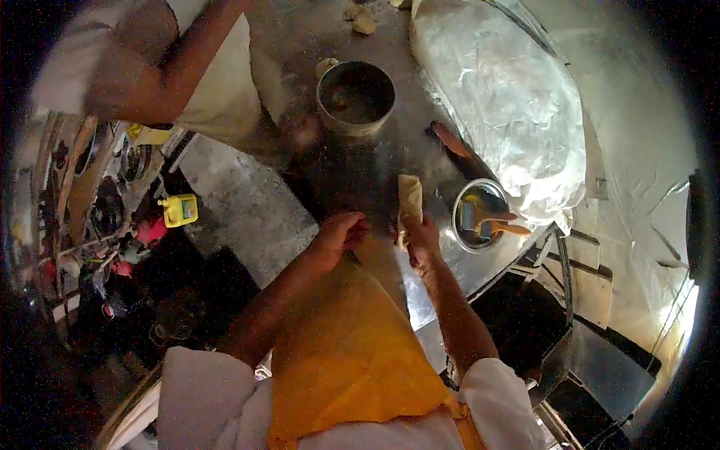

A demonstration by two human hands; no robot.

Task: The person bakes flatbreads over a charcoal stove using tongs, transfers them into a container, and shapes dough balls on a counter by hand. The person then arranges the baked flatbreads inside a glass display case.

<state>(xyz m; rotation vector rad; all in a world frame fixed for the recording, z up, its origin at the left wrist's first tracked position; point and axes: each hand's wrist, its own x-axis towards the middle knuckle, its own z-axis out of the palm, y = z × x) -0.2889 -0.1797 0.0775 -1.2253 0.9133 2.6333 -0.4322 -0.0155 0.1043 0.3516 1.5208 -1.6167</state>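
Note:
My right hand (423, 244) is closed around a pale, rolled piece of dough (410, 196), whose upper end sticks out beyond my fingers over the metal table. My left hand (340, 238) hovers at the table's near edge, in front of the orange apron. Its fingers are loosely bent and apart, and I see nothing in them. To the right of my right hand stands a round metal bowl (457, 225) holding brushes with orange-brown handles (511, 228) and something yellow. Farther up the table is a round metal pot (355, 129); its inside is dark.
A big mound under clear plastic (510, 97) covers the table's right side, with a wooden-looking stick (450, 140) beside it. Small dough pieces (361, 20) lie at the far end. Another person's arm (169, 86) is at upper left. A yellow jug (178, 210) stands at left.

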